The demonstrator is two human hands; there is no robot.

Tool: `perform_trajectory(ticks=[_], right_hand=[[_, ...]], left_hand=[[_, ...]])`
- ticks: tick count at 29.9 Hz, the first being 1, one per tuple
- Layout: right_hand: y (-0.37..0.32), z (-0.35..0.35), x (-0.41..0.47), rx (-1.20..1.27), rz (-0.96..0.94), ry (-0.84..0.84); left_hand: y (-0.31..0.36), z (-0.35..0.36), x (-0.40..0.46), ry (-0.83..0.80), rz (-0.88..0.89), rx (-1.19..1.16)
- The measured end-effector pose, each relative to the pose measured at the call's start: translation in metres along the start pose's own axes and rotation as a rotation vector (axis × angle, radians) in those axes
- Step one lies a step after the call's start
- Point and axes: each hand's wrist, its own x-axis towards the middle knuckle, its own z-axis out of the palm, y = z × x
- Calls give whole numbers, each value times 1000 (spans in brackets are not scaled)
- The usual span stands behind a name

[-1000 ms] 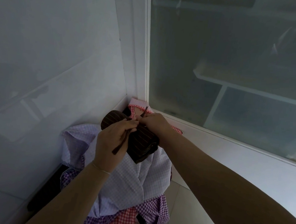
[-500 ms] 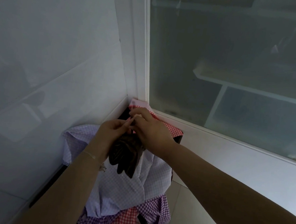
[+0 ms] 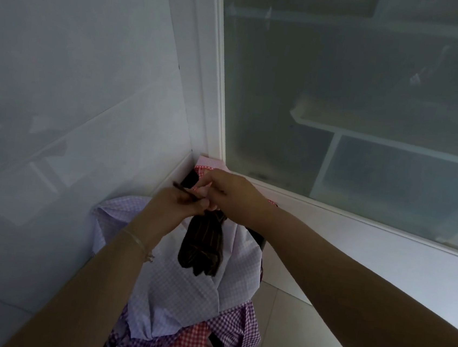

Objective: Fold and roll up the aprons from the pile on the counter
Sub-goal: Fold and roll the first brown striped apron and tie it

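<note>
in the head view both forearms reach in from the bottom edge and meet just below the frame's centre, in the corner where the pale wall (image 3: 71,77) at left meets the frosted window (image 3: 356,107) at right. the left hand (image 3: 175,203) is raised with its wrist bent, a thin bracelet (image 3: 137,241) across the forearm, and its fingers (image 3: 200,202) are curled narrow, pinching a thin dark strap (image 3: 185,190) that sticks out up and left from the grip. the right hand (image 3: 234,195) comes in from the lower right on a long, nearly straight arm, knuckles up, its fingers curled and pinching at the same spot, touching the left hand. directly beneath the two hands hangs the rolled dark striped apron (image 3: 203,244), a tight bundle dangling upright in front of the pale checked apron (image 3: 181,295) that tops the pile. lower in the frame, purple gingham cloth (image 3: 237,329) and red gingham cloth (image 3: 190,344) spill from under it. floor tiles (image 3: 289,338) show at lower right.
</note>
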Motion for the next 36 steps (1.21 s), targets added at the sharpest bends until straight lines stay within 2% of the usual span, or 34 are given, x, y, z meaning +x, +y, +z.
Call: perform_trajectory(ticks=[2,5,8,11,14,16,19,23,25,29,32,36], right_hand=[[2,-3,-2,26,54,-8],[9,-1,-6,-98,90,-10],[13,3,-13,-195,35,-72],[17,4,-17,-276,-105,-102],[17,3,-21,-26,-44,-97],[20,5,-20,62,10,-104],[30,13,-19,-47,40,-144],[35,22,-22,-72,119,-206],[35,24,-23,-73,124,-212],[34,19,-21,-17,160,-246],[40,14,-20,76,192,-264],[42,5,-20,189,233,-280]], left_hand=[[-2,-5,1,11,-11,-43],[-3,-9,0,33,-26,-97],[-1,-8,0,47,-48,-170],[0,-9,-4,-24,9,0],[4,-11,-6,-116,114,218],[8,-11,-8,-144,191,255],[5,-6,-9,-199,283,342],[-7,-5,-6,-212,218,249],[-12,-2,-7,-178,253,277],[-17,9,-10,-105,382,590],[-18,13,-13,18,664,890],[-21,12,-21,65,743,1046]])
